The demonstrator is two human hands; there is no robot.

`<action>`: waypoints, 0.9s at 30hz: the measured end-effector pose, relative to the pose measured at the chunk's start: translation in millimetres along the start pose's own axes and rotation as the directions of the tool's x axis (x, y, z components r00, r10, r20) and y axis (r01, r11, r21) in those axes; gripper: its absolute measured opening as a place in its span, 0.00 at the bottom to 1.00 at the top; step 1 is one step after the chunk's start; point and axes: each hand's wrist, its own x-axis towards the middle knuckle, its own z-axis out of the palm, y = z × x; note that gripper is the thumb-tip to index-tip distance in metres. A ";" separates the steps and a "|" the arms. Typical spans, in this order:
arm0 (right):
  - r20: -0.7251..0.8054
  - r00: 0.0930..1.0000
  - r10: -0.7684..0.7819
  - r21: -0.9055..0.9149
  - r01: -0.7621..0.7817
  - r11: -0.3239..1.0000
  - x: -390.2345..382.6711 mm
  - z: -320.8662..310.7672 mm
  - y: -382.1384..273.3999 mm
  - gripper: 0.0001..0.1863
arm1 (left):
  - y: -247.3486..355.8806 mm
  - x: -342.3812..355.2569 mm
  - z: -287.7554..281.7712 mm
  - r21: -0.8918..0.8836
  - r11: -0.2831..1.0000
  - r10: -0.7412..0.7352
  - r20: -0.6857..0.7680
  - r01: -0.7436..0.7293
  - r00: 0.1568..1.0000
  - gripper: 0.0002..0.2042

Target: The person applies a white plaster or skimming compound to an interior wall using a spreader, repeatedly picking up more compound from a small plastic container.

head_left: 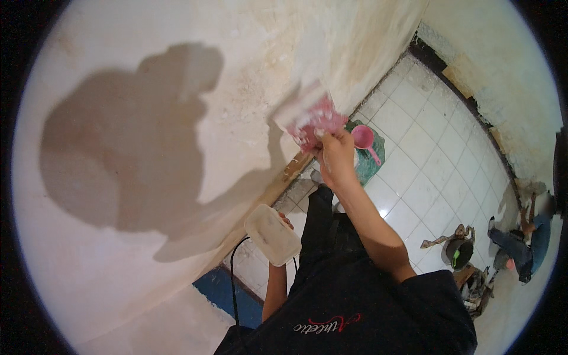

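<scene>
My right hand [337,155] is raised to the wall, its fingers closed on a wide, flat pinkish-red putty spreader [309,124] smeared with white paste. The spreader's far edge is blurred and lies at or very near the wall surface [248,89]; I cannot tell whether it touches. Lower down, my left hand [286,220] grips a shallow, rectangular whitish plastic container [273,236] from its far side. That container is tilted close to the wall, with pale residue inside. Most of my left fingers are hidden behind it.
A pink dipper [362,137] rests over a green plastic sheet [373,168] on the white tiled floor [408,133]. At right, a person [526,236] is low by the opposite wall, near a dark bucket [459,253]. A black cable [233,278] hangs beside my left arm.
</scene>
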 end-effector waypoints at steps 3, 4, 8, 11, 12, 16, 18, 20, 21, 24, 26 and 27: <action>-0.042 0.999 0.010 -0.196 -0.018 0.980 16.7 -36.3 54.1 0.07 | 4.3 -4.1 -9.0 -0.012 1.000 0.005 -0.038 -0.005 0.999 0.31; 0.003 0.999 0.033 -0.274 -0.031 0.961 19.9 -32.9 59.7 0.07 | 1.0 -2.0 -1.5 -0.022 1.000 0.000 -0.046 -0.001 0.999 0.32; 0.117 0.985 -0.129 -0.228 0.153 0.962 20.7 42.2 49.4 0.11 | -0.5 2.8 7.8 0.118 0.993 0.031 0.008 -0.031 1.000 0.33; 0.195 0.972 -0.133 -0.154 0.164 0.974 -0.6 91.1 0.5 0.13 | 2.9 4.8 7.2 0.149 0.988 0.042 0.022 -0.045 0.999 0.35; 0.217 0.967 -0.132 -0.136 0.164 0.977 -6.8 101.7 -18.5 0.13 | 2.3 7.8 10.6 0.133 0.990 0.034 0.016 -0.035 0.999 0.35; 0.279 0.956 -0.088 -0.027 0.100 0.995 -12.7 127.2 -68.6 0.12 | -8.9 17.1 14.4 0.094 0.995 -0.011 -0.046 0.015 0.999 0.34; 0.272 0.961 -0.055 0.062 0.040 0.997 -15.1 137.9 -86.4 0.11 | -18.3 24.9 29.9 0.218 0.976 0.003 -0.052 0.009 0.999 0.32; 0.345 0.939 -0.015 0.043 0.000 0.999 -18.5 145.7 -100.9 0.10 | -9.9 34.5 23.5 0.353 0.936 0.008 -0.014 -0.003 1.000 0.32; 0.381 0.925 0.007 0.032 -0.021 0.999 -18.8 145.9 -105.1 0.10 | -6.3 36.1 20.2 0.375 0.927 0.011 -0.005 -0.008 1.000 0.32; 0.441 0.897 -0.028 0.184 -0.060 0.981 -21.1 123.6 -115.9 0.10 | -14.6 39.8 30.0 0.348 0.937 0.000 -0.011 0.004 1.000 0.31; 0.328 0.943 -0.054 0.091 0.026 0.996 -29.3 102.2 -103.4 0.09 | -9.0 38.6 24.5 0.470 0.883 0.017 -0.016 -0.008 1.000 0.32; 0.248 0.969 -0.011 0.010 0.009 1.000 -32.8 91.1 -89.0 0.09 | -9.3 38.9 22.2 0.524 0.852 0.026 -0.014 -0.015 1.000 0.32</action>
